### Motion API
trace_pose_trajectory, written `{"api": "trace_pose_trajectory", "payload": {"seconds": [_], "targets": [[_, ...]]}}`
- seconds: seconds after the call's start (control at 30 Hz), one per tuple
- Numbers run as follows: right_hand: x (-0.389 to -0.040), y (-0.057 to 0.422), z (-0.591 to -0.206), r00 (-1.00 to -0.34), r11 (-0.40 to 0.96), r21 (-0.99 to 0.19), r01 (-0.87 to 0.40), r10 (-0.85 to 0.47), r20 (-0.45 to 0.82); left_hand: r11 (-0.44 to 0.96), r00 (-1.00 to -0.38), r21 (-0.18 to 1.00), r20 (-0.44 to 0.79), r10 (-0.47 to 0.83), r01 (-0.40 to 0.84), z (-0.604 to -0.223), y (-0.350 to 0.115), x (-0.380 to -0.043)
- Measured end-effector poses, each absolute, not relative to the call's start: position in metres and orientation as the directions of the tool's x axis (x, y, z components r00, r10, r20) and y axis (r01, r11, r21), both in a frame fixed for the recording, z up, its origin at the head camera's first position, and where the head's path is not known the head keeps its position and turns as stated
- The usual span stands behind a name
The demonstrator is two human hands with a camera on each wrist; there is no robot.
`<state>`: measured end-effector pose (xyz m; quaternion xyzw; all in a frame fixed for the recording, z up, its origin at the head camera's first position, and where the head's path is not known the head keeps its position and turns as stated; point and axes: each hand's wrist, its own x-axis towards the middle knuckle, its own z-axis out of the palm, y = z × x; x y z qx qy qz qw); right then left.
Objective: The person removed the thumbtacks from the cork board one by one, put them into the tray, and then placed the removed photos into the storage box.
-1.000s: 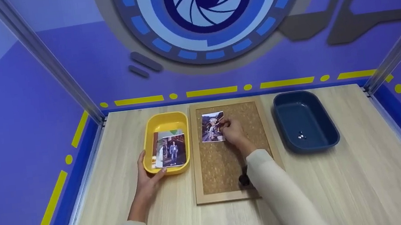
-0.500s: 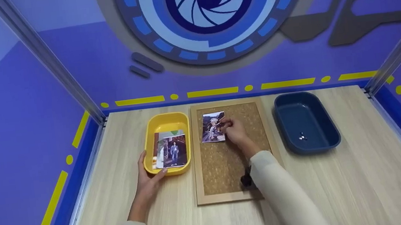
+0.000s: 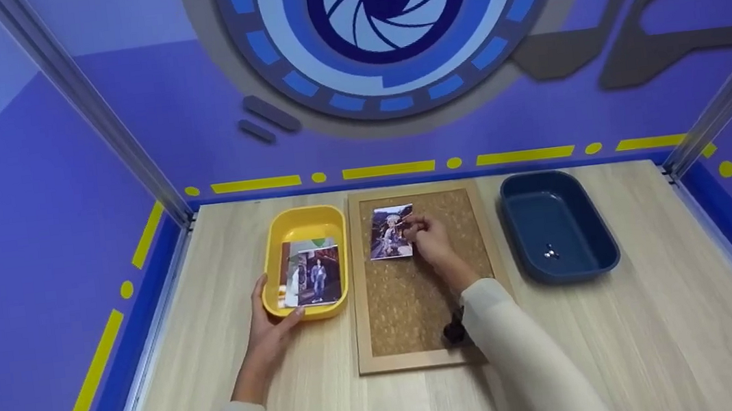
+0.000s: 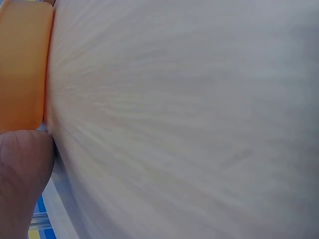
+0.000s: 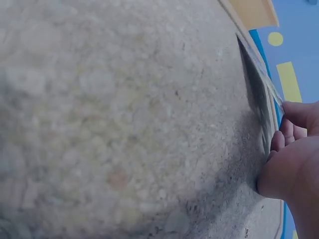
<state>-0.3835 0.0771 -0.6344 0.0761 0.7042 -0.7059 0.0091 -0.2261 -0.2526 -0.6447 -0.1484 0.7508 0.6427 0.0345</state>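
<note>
A photo of a light-haired figure is over the upper left of the cork board. My right hand pinches it by its right edge. In the right wrist view that photo appears nearly edge-on, its pinched side raised and a shadow beneath it. My left hand grips the near left corner of the yellow tray, thumb at the front rim and fingers along the left side. Inside the tray lie overlapping photos, the top one showing a standing person in blue.
A dark blue tray stands right of the board, with a few tiny shiny metal pieces in it. Purple-blue panels enclose the wooden tabletop at the back and both sides.
The pinched photo and my right hand have shifted very slightly to the right, and the right forearm with them. My left hand stays on the yellow tray.
</note>
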Motion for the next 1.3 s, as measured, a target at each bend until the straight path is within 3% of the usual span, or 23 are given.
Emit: {"api": "trace_pose_trajectory", "payload": {"seconds": [0.3, 0.8, 1.13, 1.3], "targets": [[-0.387, 0.082, -0.628, -0.982, -0.130, -0.985, 0.112, 0.137, -0.130, 0.120, -0.947, 0.951, -0.259, -0.192, -0.285, -0.644, -0.252, -0.226], [-0.375, 0.084, -0.606, -0.996, -0.076, -0.995, 0.063, 0.066, -0.068, 0.122, -0.949, 0.952, -0.257, -0.185, -0.281, -0.646, -0.253, -0.226], [-0.362, 0.072, -0.596, -0.998, -0.180, -0.982, 0.056, 0.024, -0.062, 0.134, -0.960, 0.961, -0.217, -0.179, -0.242, -0.651, -0.256, -0.225], [-0.360, 0.066, -0.594, -0.999, -0.140, -0.989, 0.046, 0.016, -0.049, 0.150, -0.956, 0.956, -0.224, -0.188, -0.253, -0.650, -0.256, -0.225]]}}
